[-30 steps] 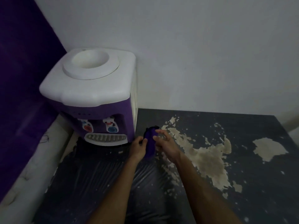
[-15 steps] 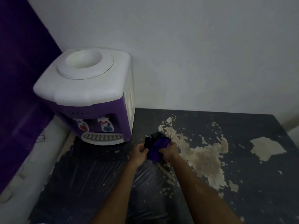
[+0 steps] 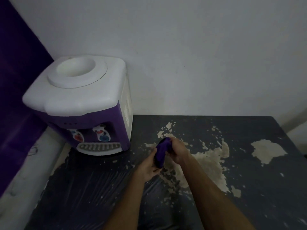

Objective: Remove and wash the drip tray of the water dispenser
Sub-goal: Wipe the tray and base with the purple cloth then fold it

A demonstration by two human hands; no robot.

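Drip tray [image 3: 99, 147] is seen seated at the water dispenser [image 3: 86, 103] base on the tabletop [image 3: 249, 188]; fingers of left hand [image 3: 149, 165] and right hand [image 3: 178, 151] are clenched around what appears a purple cloth [image 3: 161, 151]; removal and washing are judged outstanding.

A plain white wall [image 3: 191, 55] is filling the far side under dim light. A purple surface [image 3: 15, 90] is rising at the left. A dark tabletop [image 3: 249, 188] is spreading near and right, its coating flaking away into pale patches [image 3: 267, 151]; a whitish ledge [image 3: 26, 173] is running along its left edge.
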